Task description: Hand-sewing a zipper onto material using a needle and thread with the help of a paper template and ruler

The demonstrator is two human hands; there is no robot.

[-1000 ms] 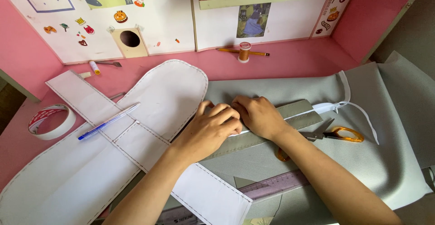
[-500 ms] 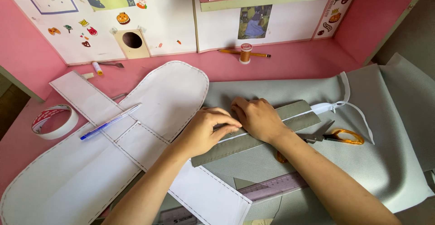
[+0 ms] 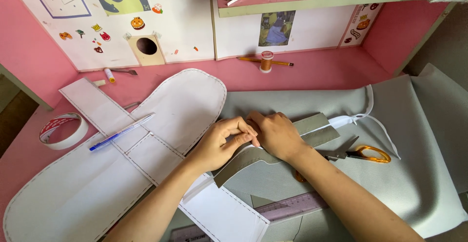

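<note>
A pink desk (image 3: 312,73) is spread with grey fabric (image 3: 419,139). At centre, a curved grey fabric strip (image 3: 243,160) is pinched by the left hand (image 3: 219,144) and pressed flat by the right hand (image 3: 278,134). At nine o'clock lies a white paper pattern (image 3: 190,100); at three o'clock, orange-handled scissors (image 3: 363,153). Uneven pressure could skew the strip.

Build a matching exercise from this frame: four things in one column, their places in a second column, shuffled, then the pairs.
Things:
1. blue pen
2. roll of tape
3. orange-handled scissors
4. spool of thread

Places:
A. standing by the back wall
B. on the grey fabric, right of the right hand
C. lying on the white paper pattern
D. on the pink desk, far left

Pairs: 1-C, 2-D, 3-B, 4-A
</note>
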